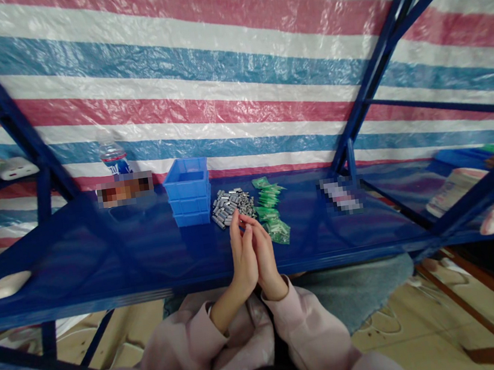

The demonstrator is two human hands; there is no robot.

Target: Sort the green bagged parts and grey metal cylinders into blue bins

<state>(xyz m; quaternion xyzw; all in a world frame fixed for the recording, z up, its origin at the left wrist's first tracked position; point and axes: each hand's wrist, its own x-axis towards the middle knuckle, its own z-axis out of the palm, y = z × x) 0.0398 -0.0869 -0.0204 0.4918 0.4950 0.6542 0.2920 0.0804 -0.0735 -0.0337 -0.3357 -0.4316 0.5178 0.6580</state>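
Observation:
My left hand and my right hand meet palm to palm over the front part of the blue table. Both have their fingers stretched out, the fingertips leaning together with a small gap below them. The palms face inward, so I cannot see whether anything small lies between them. Just beyond the fingertips is a pile of small silver metal cylinders. Right of that pile, a row of green plastic packets runs toward me. A stack of blue plastic bins stands left of the cylinders.
A water bottle stands at the back left beside a blurred item. A white computer mouse lies near the left front edge. Another blurred item lies to the right. Blue metal posts frame both sides, before a striped plastic sheet.

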